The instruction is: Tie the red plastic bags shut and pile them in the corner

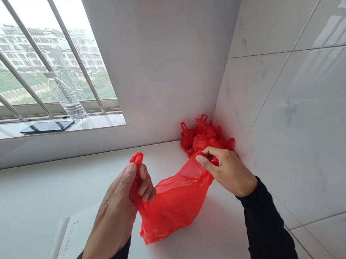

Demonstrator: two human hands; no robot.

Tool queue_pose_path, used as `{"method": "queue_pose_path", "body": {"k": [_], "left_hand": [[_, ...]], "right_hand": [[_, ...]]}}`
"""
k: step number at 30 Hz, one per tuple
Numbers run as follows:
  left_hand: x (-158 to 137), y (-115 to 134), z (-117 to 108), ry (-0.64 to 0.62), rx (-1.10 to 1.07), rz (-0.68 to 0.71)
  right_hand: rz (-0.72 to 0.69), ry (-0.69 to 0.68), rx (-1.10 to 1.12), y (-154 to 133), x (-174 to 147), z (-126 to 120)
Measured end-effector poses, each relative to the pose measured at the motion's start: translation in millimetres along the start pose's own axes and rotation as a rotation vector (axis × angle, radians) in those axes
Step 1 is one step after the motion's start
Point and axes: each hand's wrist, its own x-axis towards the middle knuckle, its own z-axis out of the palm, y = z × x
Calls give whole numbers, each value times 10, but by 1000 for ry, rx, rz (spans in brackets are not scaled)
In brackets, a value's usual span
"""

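Observation:
A thin red plastic bag (177, 201) is stretched between my two hands above the white tabletop. My left hand (126, 189) is closed round one gathered end, and a looped handle pokes up past the thumb. On the other side, my right hand (226, 167) pinches the bag's upper right corner between thumb and fingers. The bag hangs slack in the middle, its lower edge near the table. Right behind my right hand lies a heap of red plastic bags (201, 137) with loop handles sticking up; part of it is hidden by the hand.
An open notebook (73, 245) with writing lies at the lower left, partly behind my left arm. On the windowsill stand a clear water bottle (67, 97) and a flat dark tablet or phone (47, 127). A tiled wall (302, 129) bounds the table on the right.

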Motion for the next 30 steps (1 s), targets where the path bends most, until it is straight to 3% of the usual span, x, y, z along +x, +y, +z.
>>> {"method": "queue_pose_path", "body": {"k": [6,12,19,21,24,27,30], "left_hand": [[-116,16,6,-47,231,-16],[-398,-112,355,-198,476,98],[-326,-188,417,-424,712,186],[-316,-181,422,-409,724,172],[-348,-136,455,-372,677,79],[-388,-71,474,-370,568,15],[-393,-48,463,-391,567,-28]], "right_hand": [[-75,35,258,-232,-160,-27],[-419,-138,405,-493,-394,55],[-606,-95,481,-595,-465,143],[-604,-58,486,-577,-442,158],[-486,18,420,-539,-403,168],[-352,-16,386,-526,-379,166],[-311,-62,422,-543,-372,169]]}}
